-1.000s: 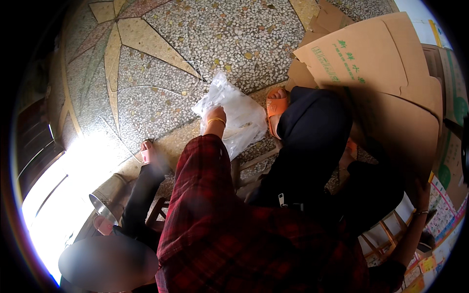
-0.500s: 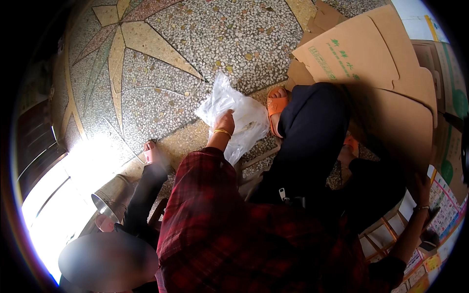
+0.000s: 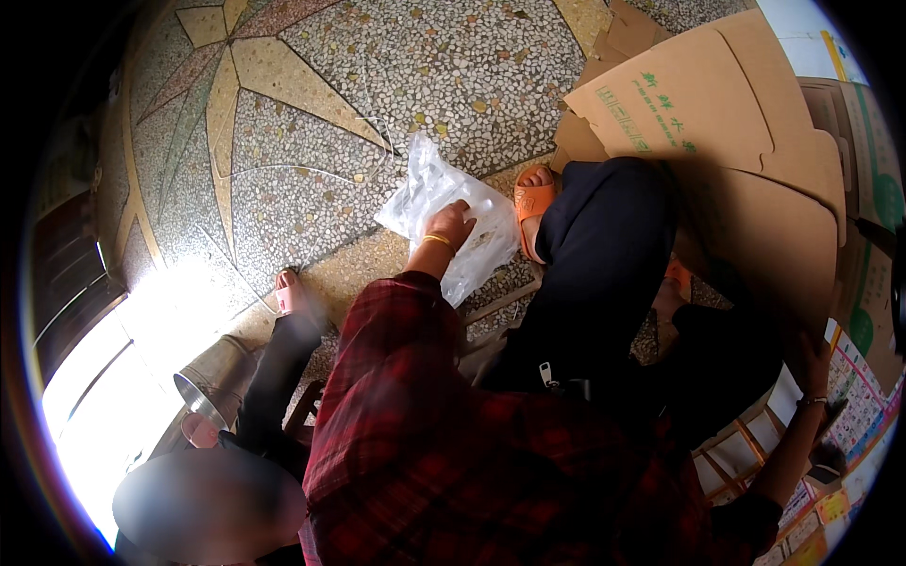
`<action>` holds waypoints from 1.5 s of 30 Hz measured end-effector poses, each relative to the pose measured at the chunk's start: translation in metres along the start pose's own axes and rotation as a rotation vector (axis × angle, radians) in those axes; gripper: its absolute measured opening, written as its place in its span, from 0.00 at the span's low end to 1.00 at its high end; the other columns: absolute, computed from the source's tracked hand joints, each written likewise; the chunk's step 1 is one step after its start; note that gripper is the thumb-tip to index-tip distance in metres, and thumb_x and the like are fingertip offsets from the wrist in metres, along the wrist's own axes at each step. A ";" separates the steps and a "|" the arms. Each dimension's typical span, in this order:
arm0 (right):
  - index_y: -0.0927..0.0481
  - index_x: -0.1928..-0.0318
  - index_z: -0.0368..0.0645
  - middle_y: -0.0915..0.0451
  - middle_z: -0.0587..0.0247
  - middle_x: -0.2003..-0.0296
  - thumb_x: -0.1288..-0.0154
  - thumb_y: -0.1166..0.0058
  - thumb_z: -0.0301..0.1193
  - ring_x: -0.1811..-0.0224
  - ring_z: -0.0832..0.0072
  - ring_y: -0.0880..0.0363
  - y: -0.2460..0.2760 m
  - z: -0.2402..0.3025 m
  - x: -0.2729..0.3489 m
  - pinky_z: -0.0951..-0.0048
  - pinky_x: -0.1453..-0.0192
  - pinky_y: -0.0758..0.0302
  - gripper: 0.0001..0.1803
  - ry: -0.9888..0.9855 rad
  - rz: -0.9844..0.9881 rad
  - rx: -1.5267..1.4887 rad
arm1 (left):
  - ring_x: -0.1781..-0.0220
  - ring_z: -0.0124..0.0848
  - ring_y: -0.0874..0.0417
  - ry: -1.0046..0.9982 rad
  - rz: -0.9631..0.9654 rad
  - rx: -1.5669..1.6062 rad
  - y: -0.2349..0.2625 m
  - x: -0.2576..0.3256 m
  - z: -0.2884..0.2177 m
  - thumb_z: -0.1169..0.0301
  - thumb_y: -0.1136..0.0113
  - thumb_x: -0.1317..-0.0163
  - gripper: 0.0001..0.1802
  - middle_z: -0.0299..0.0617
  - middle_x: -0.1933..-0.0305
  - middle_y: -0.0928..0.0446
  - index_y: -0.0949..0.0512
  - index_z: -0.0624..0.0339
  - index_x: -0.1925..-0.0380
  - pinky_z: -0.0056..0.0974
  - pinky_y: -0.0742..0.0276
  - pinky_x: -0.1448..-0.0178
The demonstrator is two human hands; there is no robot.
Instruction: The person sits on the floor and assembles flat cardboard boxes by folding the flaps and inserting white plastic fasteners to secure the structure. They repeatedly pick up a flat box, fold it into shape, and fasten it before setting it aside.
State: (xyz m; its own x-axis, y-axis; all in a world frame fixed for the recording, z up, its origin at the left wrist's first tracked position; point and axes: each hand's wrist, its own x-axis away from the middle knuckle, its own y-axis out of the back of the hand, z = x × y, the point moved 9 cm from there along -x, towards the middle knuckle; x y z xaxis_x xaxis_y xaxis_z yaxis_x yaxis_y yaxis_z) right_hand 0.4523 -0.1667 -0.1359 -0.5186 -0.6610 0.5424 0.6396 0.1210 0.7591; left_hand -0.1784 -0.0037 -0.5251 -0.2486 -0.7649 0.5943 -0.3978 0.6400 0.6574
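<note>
Plastic (image 3: 491, 219), thin, clear and crumpled, lies spread on the speckled stone floor (image 3: 462, 75), in front of me and just beside my orange sandal (image 3: 534, 200). My left hand (image 3: 452, 224) is over the middle of it and seems to touch it. The fingers point forward and to the right, a little bent, with the thumb somewhat apart from them; whether they pinch a fold, I cannot tell. A yellow bracelet (image 3: 439, 241) is around this wrist, near the cuff of my red and black checked sleeve (image 3: 392, 330). My right hand (image 3: 809, 366) is low at my right side, by the lower edge of a large flattened cardboard piece (image 3: 698, 104). It is in shadow and its fingertips are not clear, so I cannot say how far it is closed or if it grips the edge. Near it is a sheet with colourful print (image 3: 854, 377). Beyond the plastic, a thin white string (image 3: 293, 168) runs loosely. At my left is another person (image 3: 269, 396) in dark clothes, with a metal bucket (image 3: 209, 375) beside.
</note>
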 end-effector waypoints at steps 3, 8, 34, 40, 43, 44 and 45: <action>0.26 0.53 0.32 0.22 0.59 0.58 0.39 0.46 0.34 0.57 0.75 0.26 0.002 0.002 0.005 0.74 0.53 0.30 0.19 0.030 -0.044 0.026 | 0.56 0.43 0.21 0.024 0.098 -0.033 -0.022 0.008 -0.013 0.61 0.52 0.41 0.12 0.47 0.62 0.21 0.25 0.50 0.60 0.42 0.27 0.53; 0.25 0.55 0.33 0.21 0.60 0.65 0.39 0.47 0.39 0.65 0.78 0.25 0.006 0.012 0.012 0.76 0.62 0.28 0.20 0.083 -0.141 0.195 | 0.49 0.45 0.25 0.026 0.133 0.013 -0.096 0.008 0.015 0.67 0.57 0.39 0.16 0.51 0.54 0.25 0.28 0.48 0.52 0.44 0.29 0.48; 0.25 0.55 0.31 0.21 0.59 0.62 0.41 0.46 0.33 0.60 0.76 0.26 0.012 0.000 0.003 0.73 0.55 0.30 0.18 0.106 -0.122 0.116 | 0.70 0.35 0.22 1.091 -0.425 1.776 -0.186 0.026 0.080 0.70 0.42 0.45 0.15 0.44 0.65 0.24 0.30 0.61 0.59 0.36 0.25 0.71; 0.25 0.56 0.30 0.21 0.57 0.61 0.41 0.46 0.31 0.60 0.75 0.25 0.004 0.032 -0.004 0.73 0.56 0.29 0.17 0.091 -0.084 0.084 | 0.83 0.34 0.25 1.334 -0.294 1.575 -0.239 0.022 0.129 0.71 0.40 0.50 0.07 0.41 0.77 0.25 0.26 0.60 0.74 0.37 0.31 0.81; 0.25 0.56 0.32 0.21 0.57 0.61 0.41 0.46 0.32 0.59 0.74 0.25 0.002 0.019 0.009 0.72 0.54 0.30 0.17 0.114 -0.087 0.082 | 0.87 0.30 0.32 1.058 -0.151 1.467 -0.214 0.010 0.098 0.71 0.44 0.48 0.06 0.37 0.80 0.30 0.27 0.57 0.70 0.33 0.36 0.84; 0.25 0.55 0.32 0.21 0.56 0.61 0.40 0.46 0.32 0.58 0.73 0.25 0.002 0.004 0.021 0.71 0.54 0.30 0.17 0.112 -0.110 0.086 | 0.88 0.29 0.35 0.885 -0.101 1.429 -0.187 0.008 0.065 0.70 0.45 0.47 0.06 0.34 0.82 0.33 0.27 0.56 0.68 0.32 0.38 0.85; 0.25 0.56 0.32 0.21 0.57 0.62 0.41 0.45 0.32 0.60 0.73 0.24 0.003 0.012 0.017 0.71 0.55 0.29 0.16 0.187 -0.131 0.120 | 0.88 0.28 0.35 0.729 -0.102 1.316 -0.174 0.005 0.060 0.70 0.46 0.47 0.07 0.34 0.83 0.33 0.27 0.56 0.67 0.32 0.39 0.86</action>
State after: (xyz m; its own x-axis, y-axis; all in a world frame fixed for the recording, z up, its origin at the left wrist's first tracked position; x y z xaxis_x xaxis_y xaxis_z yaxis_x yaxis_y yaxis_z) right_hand 0.4388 -0.1683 -0.1198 -0.4714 -0.8011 0.3688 0.4959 0.1051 0.8620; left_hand -0.1636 -0.1230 -0.6647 0.1512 -0.3448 0.9264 -0.9694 -0.2350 0.0707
